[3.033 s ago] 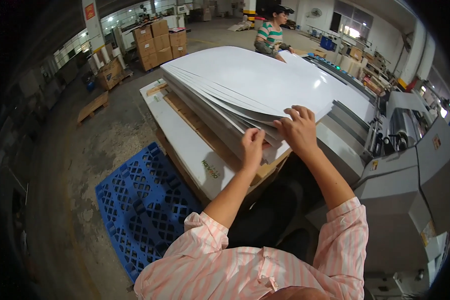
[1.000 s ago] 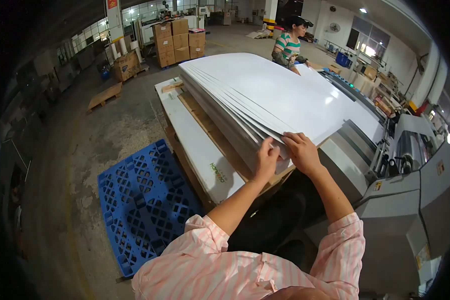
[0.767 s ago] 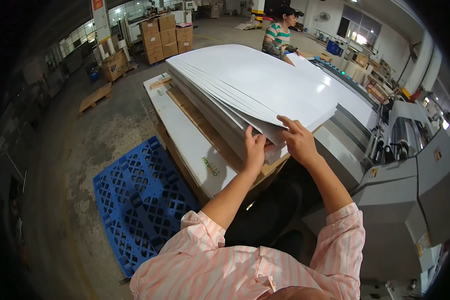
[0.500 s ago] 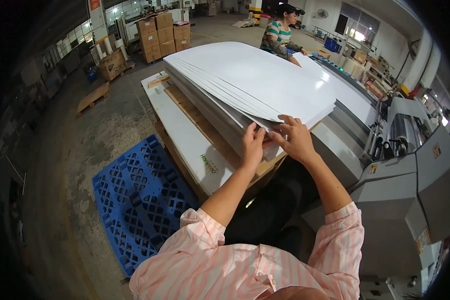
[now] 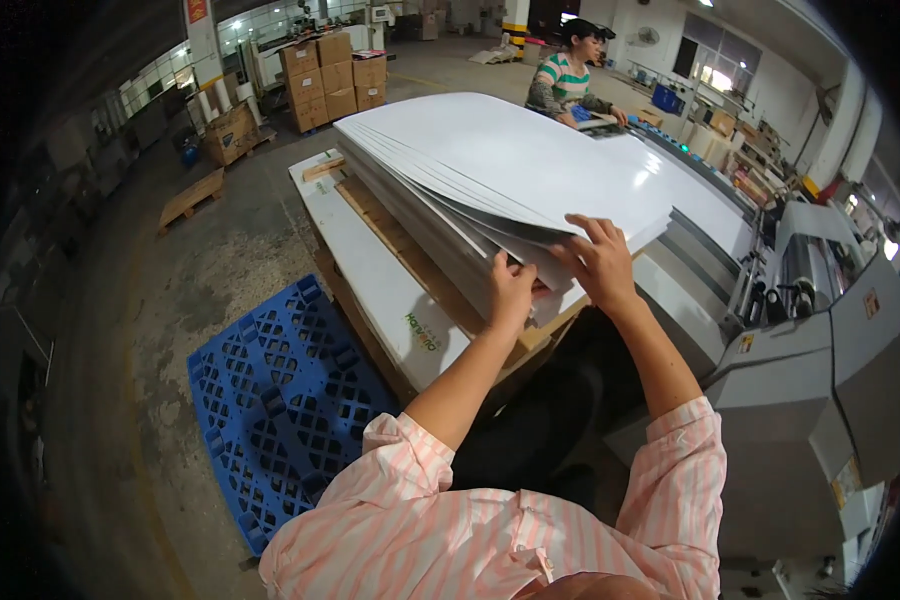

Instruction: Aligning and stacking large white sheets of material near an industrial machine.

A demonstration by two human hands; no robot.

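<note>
A stack of big, shiny white sheets (image 5: pixel 470 150) is laid near a blue plastic pallet (image 5: pixel 285 400). Its top sheets (image 5: pixel 530 222) are pinched by the right hand (image 5: pixel 600 262); whether any are held by the left hand (image 5: pixel 513 295) cannot be told.

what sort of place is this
Most likely a printing or paper-finishing workshop: a tall stack of large white sheets stands beside a grey machine with rollers, and cardboard boxes are piled further back.
</note>
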